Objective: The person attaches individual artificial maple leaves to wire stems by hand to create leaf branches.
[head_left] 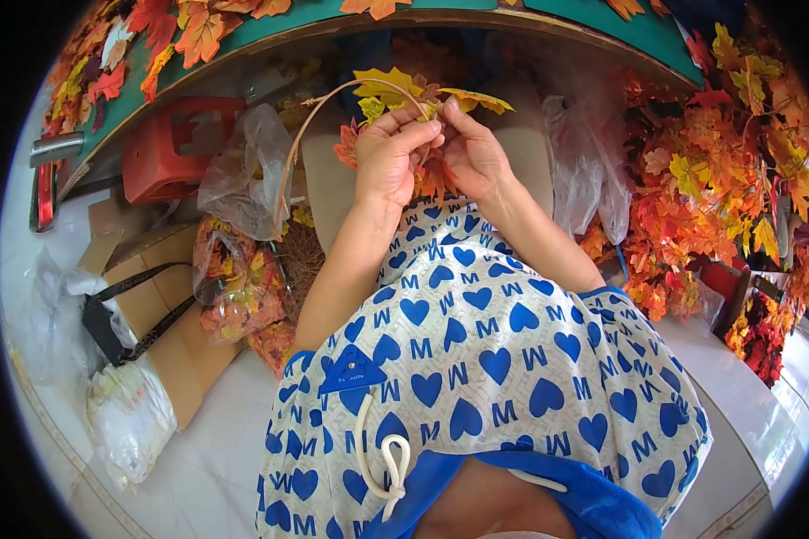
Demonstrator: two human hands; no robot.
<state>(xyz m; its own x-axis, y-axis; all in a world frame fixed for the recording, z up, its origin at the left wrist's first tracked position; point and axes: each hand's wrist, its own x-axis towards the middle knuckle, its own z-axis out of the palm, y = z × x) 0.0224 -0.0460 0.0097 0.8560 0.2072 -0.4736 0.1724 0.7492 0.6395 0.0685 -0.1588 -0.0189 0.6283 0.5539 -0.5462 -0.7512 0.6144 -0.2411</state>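
Observation:
In front of my lap, my left hand point(388, 154) is closed, thumb against fingers, on a spray of artificial maple leaves point(388, 87) in yellow and orange. Close beside it, my right hand point(476, 151) pinches the same spray at its stems, the fingertips of both hands nearly meeting. A thin brown stem point(302, 135) arcs up from between the hands and droops to the left. Orange leaves point(437, 172) hang below my fingers. The exact spot where the stems join is partly hidden by my fingertips.
A green-topped table point(476, 15) with loose leaves spans the far side. At left are a red plastic stool point(166, 148), clear bags of leaves point(238, 278), a cardboard box point(184, 314) and a white bag point(133, 418). Leaf bunches point(692, 198) crowd the right.

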